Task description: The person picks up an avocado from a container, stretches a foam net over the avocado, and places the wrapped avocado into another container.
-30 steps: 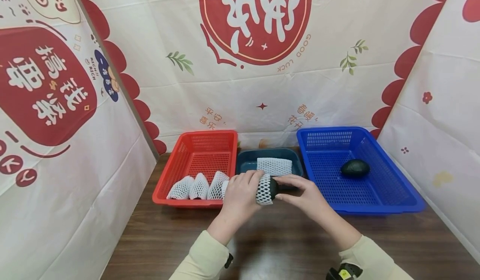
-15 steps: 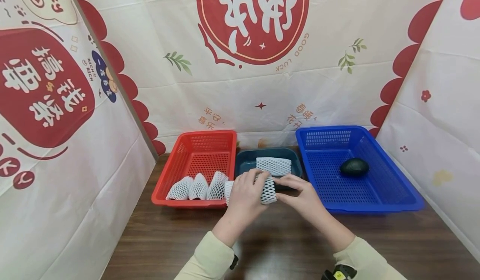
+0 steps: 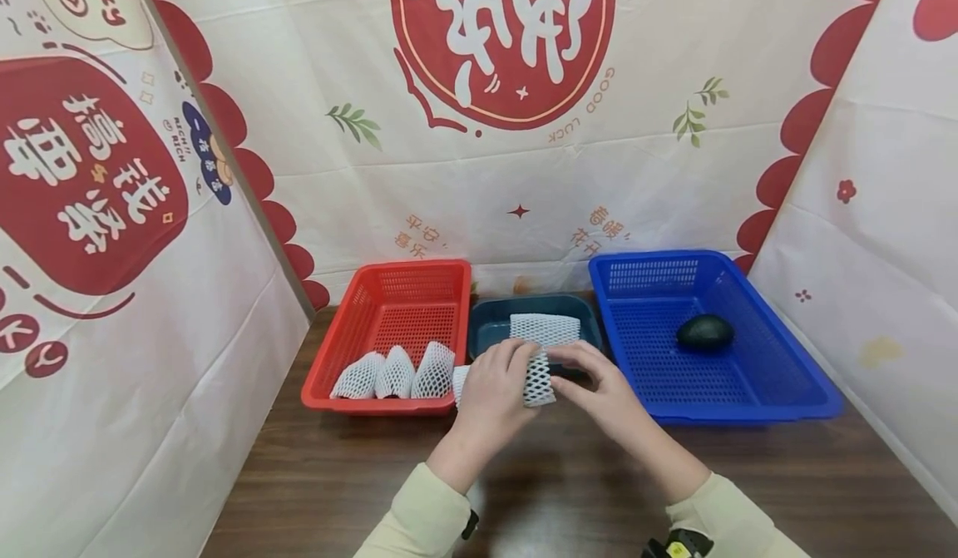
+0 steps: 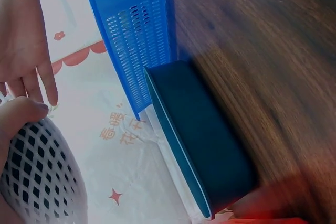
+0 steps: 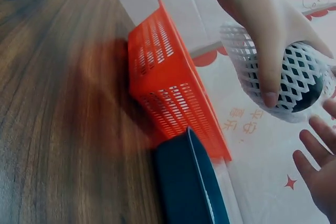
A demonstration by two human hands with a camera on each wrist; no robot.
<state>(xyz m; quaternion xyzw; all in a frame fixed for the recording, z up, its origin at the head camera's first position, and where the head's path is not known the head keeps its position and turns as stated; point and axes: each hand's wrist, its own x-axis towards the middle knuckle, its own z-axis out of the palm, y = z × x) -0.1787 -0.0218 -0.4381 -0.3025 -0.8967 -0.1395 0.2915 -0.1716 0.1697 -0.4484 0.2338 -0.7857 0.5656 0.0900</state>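
My left hand [image 3: 494, 385] grips an avocado [image 5: 311, 97] in a white foam net [image 3: 539, 379], holding it sideways above the table in front of the dark green tray. In the right wrist view, thumb and fingers wrap the net and the fruit's dark end shows at its mouth. My right hand [image 3: 604, 383] is beside that mouth, fingers fairly straight and spread in the left wrist view [image 4: 23, 51]. Whether its fingertips touch the net I cannot tell. Another foam net [image 3: 545, 327] lies in the tray [image 3: 490, 313].
A red basket [image 3: 389, 271] at left holds three netted fruits [image 3: 397, 372] along its near side. The blue basket [image 3: 621, 358] at right holds one bare avocado [image 3: 705, 333]. Patterned cloth [image 3: 449, 184] hangs behind. Brown wooden tabletop [image 3: 569, 491] lies in front.
The avocado's dark end, bare beside the right hand a second ago, has gone into the net. The right fingers have moved off it to the net's mouth. The left hand has shifted slightly right.
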